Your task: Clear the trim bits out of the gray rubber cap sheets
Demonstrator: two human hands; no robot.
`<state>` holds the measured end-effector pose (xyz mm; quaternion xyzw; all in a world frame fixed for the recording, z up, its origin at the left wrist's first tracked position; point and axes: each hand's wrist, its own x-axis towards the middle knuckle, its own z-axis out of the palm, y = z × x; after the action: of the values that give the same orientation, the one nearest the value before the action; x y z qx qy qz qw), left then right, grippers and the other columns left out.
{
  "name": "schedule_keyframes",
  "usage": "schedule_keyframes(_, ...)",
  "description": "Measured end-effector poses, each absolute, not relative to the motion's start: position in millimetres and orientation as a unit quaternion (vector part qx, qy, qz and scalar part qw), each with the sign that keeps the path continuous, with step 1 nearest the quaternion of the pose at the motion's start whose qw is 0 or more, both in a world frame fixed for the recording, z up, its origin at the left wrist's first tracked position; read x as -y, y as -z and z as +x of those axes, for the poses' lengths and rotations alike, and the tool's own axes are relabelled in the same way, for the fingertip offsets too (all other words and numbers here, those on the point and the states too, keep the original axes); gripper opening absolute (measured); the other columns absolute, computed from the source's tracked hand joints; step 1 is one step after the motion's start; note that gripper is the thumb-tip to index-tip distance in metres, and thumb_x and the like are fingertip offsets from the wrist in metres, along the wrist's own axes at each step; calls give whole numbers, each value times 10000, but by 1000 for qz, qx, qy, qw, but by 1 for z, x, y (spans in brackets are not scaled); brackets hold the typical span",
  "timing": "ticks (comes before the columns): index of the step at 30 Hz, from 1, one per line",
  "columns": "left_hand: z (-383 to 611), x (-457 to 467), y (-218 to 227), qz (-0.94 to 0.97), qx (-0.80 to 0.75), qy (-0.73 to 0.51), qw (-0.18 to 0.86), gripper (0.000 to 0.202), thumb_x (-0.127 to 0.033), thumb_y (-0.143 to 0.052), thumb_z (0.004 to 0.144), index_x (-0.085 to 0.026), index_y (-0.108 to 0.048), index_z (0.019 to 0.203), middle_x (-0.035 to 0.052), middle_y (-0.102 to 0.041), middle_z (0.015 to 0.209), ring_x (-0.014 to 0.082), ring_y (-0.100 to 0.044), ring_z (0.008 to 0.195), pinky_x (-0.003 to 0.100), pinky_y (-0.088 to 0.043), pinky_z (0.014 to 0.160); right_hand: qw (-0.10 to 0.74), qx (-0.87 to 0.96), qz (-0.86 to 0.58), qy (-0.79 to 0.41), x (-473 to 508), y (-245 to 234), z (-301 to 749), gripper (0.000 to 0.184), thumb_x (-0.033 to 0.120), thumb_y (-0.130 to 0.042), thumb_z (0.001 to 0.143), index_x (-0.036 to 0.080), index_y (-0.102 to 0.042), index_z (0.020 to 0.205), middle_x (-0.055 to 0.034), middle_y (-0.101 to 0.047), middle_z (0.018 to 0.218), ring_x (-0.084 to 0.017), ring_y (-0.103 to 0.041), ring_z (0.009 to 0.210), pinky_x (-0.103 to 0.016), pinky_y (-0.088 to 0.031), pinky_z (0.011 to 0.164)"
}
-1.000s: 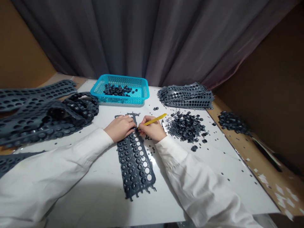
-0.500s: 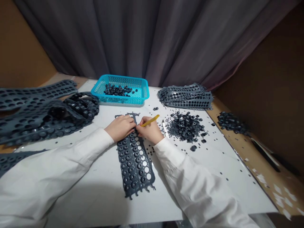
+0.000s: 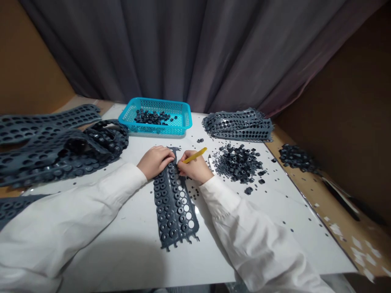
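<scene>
A dark grey moulded rubber sheet with rows of raised rings lies on the white table. Along its right side, a column of round holes shows white beneath. My left hand is closed over the sheet's far left part, the thumb reaching across the top and the other fingers partly hidden. My right hand pinches a slim yellow pen-like tool at the sheet's far right edge. The tool's working tip is hidden by my fingers. Small dark rubber pieces are heaped right of that hand.
A blue perforated basket with dark pieces stands at the back. Holed rubber sheets are stacked back right, and more sheets pile up at left. A white slim tool lies beside the heap. Dark pieces sit at the right edge.
My left hand has shifted slightly, its thumb now spread further from the fingers. My right hand with the yellow tool has moved a little right. The sheet's near end has moved slightly away from me.
</scene>
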<state>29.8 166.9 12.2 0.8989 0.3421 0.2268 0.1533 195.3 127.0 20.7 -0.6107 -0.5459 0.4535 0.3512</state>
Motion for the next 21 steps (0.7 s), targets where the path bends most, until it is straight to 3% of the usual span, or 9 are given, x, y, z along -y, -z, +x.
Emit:
schedule_keyframes(7,25,-176,-22,767,-425,-332,348,298,-410,-543,805,-136,-640,867,69,-677,859,198,-591,805,292,-433,719,355,554,-605,-448,-127,-21,195,197,32,-540,616,198,-436,594,63,-506,396,-120,-571,386,-167,-401,356)
schedule_keyframes(12,28,-174,-25,672,-403,-328,529,462,-483,-613,737,-117,-642,1016,63,-671,797,130,-555,622,239,-413,577,386,581,-586,-413,-128,-34,204,154,68,-535,650,190,-456,599,52,-548,456,-106,-564,402,-184,-429,406)
schedule_keyframes(15,32,-171,-31,609,-385,-324,614,518,-517,-676,670,-112,-656,991,74,-665,799,99,-516,570,231,-399,551,431,583,-570,-386,-129,-48,211,112,138,-561,694,185,-476,639,43,-580,507,-103,-580,435,-189,-451,441)
schedule_keyframes(21,32,-168,-39,485,-354,-319,734,429,-424,-766,629,-125,-666,919,53,-656,787,64,-480,557,207,-378,546,445,589,-560,-377,-131,-60,222,144,265,-604,737,177,-498,696,22,-623,595,-99,-603,475,-191,-473,465)
